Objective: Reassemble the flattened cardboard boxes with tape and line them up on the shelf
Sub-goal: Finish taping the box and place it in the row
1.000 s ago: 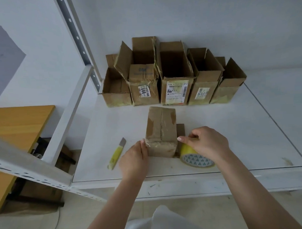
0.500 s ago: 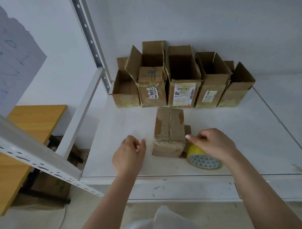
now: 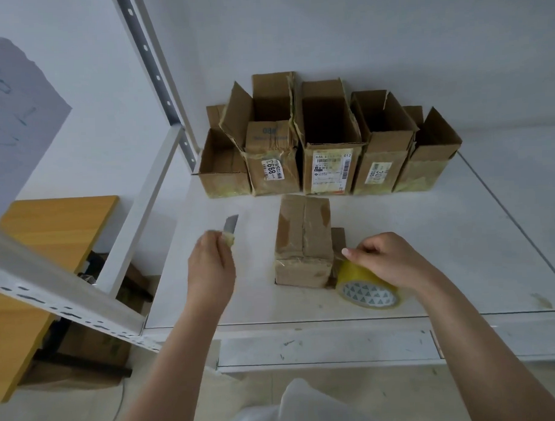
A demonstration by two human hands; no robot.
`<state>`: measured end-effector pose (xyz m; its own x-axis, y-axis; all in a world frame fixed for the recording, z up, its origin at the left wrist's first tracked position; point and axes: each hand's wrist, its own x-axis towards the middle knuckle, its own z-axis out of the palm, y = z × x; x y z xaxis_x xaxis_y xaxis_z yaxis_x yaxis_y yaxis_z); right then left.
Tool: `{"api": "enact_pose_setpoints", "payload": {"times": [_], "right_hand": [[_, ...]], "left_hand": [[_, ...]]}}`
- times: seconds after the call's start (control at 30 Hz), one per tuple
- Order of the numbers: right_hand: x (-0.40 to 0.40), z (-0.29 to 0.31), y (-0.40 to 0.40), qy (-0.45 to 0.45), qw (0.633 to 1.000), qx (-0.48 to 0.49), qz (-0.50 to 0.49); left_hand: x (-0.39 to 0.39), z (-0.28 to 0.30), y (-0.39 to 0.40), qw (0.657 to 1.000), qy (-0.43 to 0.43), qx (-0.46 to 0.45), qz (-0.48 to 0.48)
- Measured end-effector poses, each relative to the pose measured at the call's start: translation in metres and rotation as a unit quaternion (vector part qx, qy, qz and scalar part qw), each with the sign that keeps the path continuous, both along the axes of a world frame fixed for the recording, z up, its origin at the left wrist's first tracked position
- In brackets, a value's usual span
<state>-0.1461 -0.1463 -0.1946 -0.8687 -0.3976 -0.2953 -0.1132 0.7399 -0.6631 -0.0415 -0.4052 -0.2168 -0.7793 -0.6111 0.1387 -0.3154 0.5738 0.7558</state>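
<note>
On the white metal shelf [image 3: 428, 236] we see the taped brown cardboard box [image 3: 304, 241] before five open ones [image 3: 329, 145]. Our right hand [image 3: 394, 261] grips the yellow tape roll [image 3: 365, 284] beside it; our left hand [image 3: 210, 269] holds a yellow-handled utility knife [image 3: 230, 227].

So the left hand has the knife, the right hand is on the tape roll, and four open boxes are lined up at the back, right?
Not quite: the head view shows five open boxes at the back, not four. The left hand does hold the knife, and the right hand is on the tape roll.
</note>
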Motion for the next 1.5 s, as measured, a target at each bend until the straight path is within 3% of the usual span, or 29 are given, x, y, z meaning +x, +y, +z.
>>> {"api": "enact_pose_setpoints", "payload": {"times": [0.1,0.23,0.33,0.5,0.67,0.87,1.07,1.3,1.4,1.5], "right_hand": [[-0.001,0.004,0.003,-0.048,0.999,-0.024,0.003],[-0.002,0.008,0.012,-0.096,0.993,-0.062,0.005],[-0.003,0.009,0.02,-0.131,0.988,-0.08,0.018],[-0.005,0.005,0.029,-0.136,0.985,-0.103,0.015],[-0.01,0.005,0.03,-0.07,0.997,-0.007,-0.01],[-0.007,0.008,0.026,-0.059,0.998,0.001,-0.017],[0.007,0.015,0.031,-0.018,0.997,-0.021,-0.076],[0.025,0.016,0.023,0.05,0.992,0.024,-0.117],[0.027,0.012,0.029,0.019,0.988,-0.038,-0.149],[0.029,0.008,0.029,-0.031,0.978,-0.112,-0.175]], "left_hand": [[-0.021,0.045,0.033,0.978,0.09,0.058,-0.179],[-0.056,0.065,0.071,0.918,-0.03,0.139,-0.371],[-0.071,0.051,0.079,0.905,-0.134,0.166,-0.368],[-0.074,0.032,0.078,0.919,-0.096,0.108,-0.368],[-0.073,0.027,0.075,0.915,-0.067,0.069,-0.393],[-0.074,0.039,0.071,0.883,-0.163,0.051,-0.438],[-0.076,0.059,0.084,0.844,-0.238,-0.093,-0.471],[-0.073,0.064,0.111,0.806,-0.242,-0.313,-0.441],[-0.071,0.058,0.108,0.819,-0.226,-0.306,-0.429],[-0.068,0.051,0.1,0.877,-0.214,-0.206,-0.377]]}}
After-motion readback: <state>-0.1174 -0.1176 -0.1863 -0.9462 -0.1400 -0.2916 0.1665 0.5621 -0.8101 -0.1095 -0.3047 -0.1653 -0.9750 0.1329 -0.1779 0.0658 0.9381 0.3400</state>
